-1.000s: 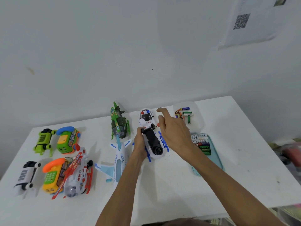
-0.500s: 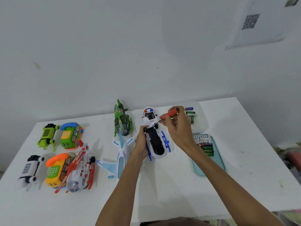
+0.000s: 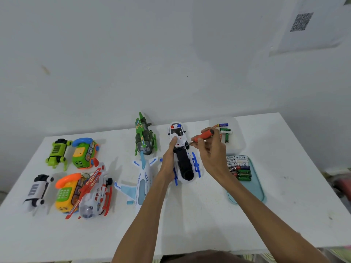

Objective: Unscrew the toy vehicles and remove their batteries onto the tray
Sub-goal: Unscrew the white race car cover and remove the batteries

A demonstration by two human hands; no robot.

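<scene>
1. Head view: white counter (image 3: 190, 224) fills the lower half. Wall behind, w/ QR sheet (image 3: 302, 21) at 1 o'clock.
2. Teal tray (image 3: 254, 188) sits at 3 o'clock of the work toy, apart from it. Batteries (image 3: 239, 168) are packed side by side at its far end.
3. Clear tub (image 3: 236, 147) at 1 o'clock, just beyond the tray, w/ loose cells (image 3: 225, 130) inside.
4. Work toy = white-blue vehicle (image 3: 185, 166), centre of counter, belly up, black underside showing. Police car (image 3: 177, 132) is at its 12 o'clock; touching or not, can't tell.
5. White airliner (image 3: 143, 179) at 9 o'clock, green copter (image 3: 144, 139) at 11 o'clock.
6. Far 9 o'clock group: red-white copter (image 3: 95, 196), orange phone toy (image 3: 66, 192), green phone car (image 3: 84, 153), lime truck (image 3: 57, 150), white truck (image 3: 38, 190).
7. Left grip (image 3: 168, 162) is wrapped on the vehicle's 9 o'clock side, thumb stretched up to the police car's near end.
8. Right grip (image 3: 212, 156) pinches the orange screwdriver (image 3: 206, 134). Its tip is angled down at the vehicle's 12 o'clock end.
</scene>
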